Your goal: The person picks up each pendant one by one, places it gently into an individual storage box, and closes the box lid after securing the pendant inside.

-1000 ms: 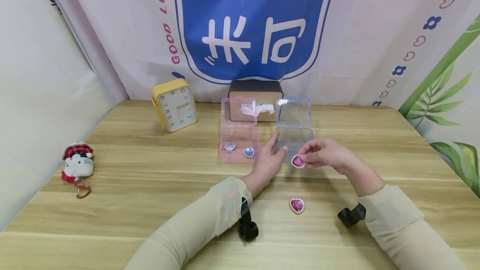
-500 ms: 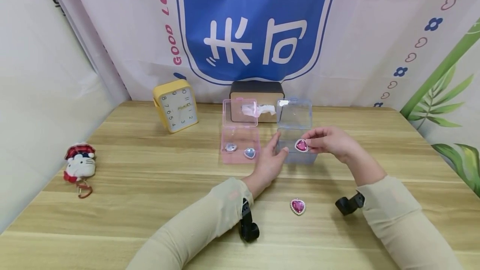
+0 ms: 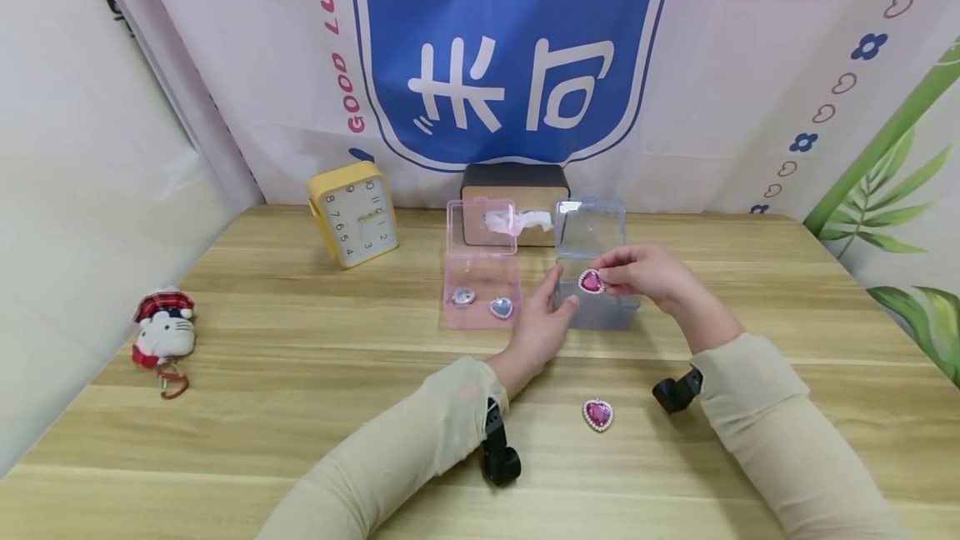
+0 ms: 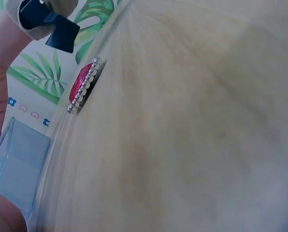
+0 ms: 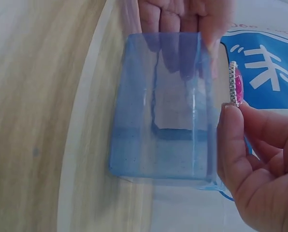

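Note:
In the head view my right hand (image 3: pixel 647 275) pinches a pink heart-shaped gem (image 3: pixel 591 281) with a beaded rim between thumb and fingers. It holds the gem above the opening of a clear blue box (image 3: pixel 600 313), whose lid stands up at the back. My left hand (image 3: pixel 542 323) rests against the left side of this box, its fingers fairly straight; the right wrist view shows them through the box wall (image 5: pixel 158 145). Another pink heart gem (image 3: pixel 597 414) lies on the table in front. Left of the hand, a clear pink box (image 3: pixel 480 272) with raised lid holds two pale-blue gems (image 3: pixel 501 307).
Behind the boxes stands a tissue box (image 3: pixel 514 182) with a tissue sticking out. A yellow clock (image 3: pixel 354 213) stands at the back left of the wooden table (image 3: pixel 315 407). A plush keychain (image 3: pixel 164 330) lies near the left edge. A printed cloth hangs behind.
My right hand has lifted the pink gem from the blue box's front edge, away from me, to above its opening. The left hand has stayed at the box.

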The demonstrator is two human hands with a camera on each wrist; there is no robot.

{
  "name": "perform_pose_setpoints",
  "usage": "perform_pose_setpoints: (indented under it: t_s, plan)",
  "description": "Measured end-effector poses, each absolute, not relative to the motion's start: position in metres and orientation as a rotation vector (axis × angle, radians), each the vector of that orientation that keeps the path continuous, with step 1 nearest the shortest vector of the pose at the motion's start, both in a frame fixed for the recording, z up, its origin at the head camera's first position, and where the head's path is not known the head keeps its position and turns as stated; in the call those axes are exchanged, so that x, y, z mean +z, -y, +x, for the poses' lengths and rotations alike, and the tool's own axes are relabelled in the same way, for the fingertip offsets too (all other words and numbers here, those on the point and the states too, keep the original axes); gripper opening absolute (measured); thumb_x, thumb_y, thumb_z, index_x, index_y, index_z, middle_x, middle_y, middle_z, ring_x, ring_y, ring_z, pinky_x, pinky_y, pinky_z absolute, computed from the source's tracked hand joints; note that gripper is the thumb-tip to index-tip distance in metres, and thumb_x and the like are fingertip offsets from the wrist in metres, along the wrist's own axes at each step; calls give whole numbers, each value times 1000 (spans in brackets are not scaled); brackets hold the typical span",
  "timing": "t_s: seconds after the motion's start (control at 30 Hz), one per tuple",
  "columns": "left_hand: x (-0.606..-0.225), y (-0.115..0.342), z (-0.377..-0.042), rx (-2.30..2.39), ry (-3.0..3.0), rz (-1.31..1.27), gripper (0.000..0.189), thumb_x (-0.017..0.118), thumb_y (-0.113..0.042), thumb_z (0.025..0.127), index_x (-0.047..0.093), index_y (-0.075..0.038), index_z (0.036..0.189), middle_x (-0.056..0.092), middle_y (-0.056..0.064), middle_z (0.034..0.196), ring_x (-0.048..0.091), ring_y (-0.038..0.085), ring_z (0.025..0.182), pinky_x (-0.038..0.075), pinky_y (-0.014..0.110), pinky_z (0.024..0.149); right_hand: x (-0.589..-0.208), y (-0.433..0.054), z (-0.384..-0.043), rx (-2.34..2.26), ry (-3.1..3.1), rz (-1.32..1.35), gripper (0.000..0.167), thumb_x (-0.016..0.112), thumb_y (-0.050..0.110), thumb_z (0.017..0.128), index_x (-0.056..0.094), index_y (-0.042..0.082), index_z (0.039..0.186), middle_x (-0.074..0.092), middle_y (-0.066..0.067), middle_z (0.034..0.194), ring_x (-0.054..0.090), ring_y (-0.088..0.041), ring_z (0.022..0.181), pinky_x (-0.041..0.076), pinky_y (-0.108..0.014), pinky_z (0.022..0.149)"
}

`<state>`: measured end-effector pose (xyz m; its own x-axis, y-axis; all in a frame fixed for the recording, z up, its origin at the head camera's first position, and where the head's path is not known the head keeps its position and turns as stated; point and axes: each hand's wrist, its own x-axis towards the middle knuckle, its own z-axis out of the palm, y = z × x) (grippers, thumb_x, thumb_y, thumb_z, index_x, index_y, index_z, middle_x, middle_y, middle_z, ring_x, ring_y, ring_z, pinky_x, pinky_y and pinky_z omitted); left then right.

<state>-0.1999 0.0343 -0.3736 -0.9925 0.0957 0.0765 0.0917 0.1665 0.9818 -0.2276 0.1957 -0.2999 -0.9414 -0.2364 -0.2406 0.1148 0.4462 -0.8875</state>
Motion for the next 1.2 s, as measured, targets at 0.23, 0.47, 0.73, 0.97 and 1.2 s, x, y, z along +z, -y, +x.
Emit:
perform_pose_setpoints:
  t_s: [0.23, 0.47, 0.73, 0.97, 1.2]
  plan:
    - [-371, -34, -198, 2045, -2350, 195, 58, 56, -13, 89, 35, -13, 143, 34, 9, 146, 31, 24, 135, 27, 34, 112, -306, -191, -238, -1404, -2431, -60, 29, 52, -1, 90, 53, -11, 118, 60, -11, 96, 60, -8, 74, 56, -30, 82]
    - [-372, -34, -200, 2041, -2345, 195, 58, 56, -12, 90, 35, -16, 143, 33, 6, 147, 30, 22, 135, 27, 34, 112, -308, -182, -243, -1285, -2471, -73, 26, 53, -3, 89, 57, -11, 113, 62, -14, 95, 58, -9, 71, 57, -28, 77]
    - [-373, -33, -201, 2009, -2379, 179, 58, 57, -14, 89, 36, -18, 143, 35, 8, 146, 31, 22, 135, 27, 36, 113, -313, -175, -247, -1121, -2530, -139, 20, 56, -6, 85, 65, -8, 103, 67, -11, 90, 59, -11, 71, 56, -22, 66]
    - [-373, -32, -199, 1991, -2399, 190, 58, 58, -14, 89, 36, -17, 143, 37, 10, 144, 32, 22, 134, 28, 36, 112, -313, -173, -246, -1073, -2554, -106, 25, 54, -5, 87, 62, -7, 111, 63, -20, 110, 61, -14, 82, 57, -25, 74]
    - [-373, -33, -199, 1982, -2396, 173, 58, 58, -15, 89, 36, -19, 143, 37, 9, 144, 33, 23, 134, 28, 37, 112, -306, -175, -241, -1108, -2556, -105, 28, 54, -3, 88, 59, -8, 115, 60, -24, 113, 62, -16, 83, 57, -29, 78]
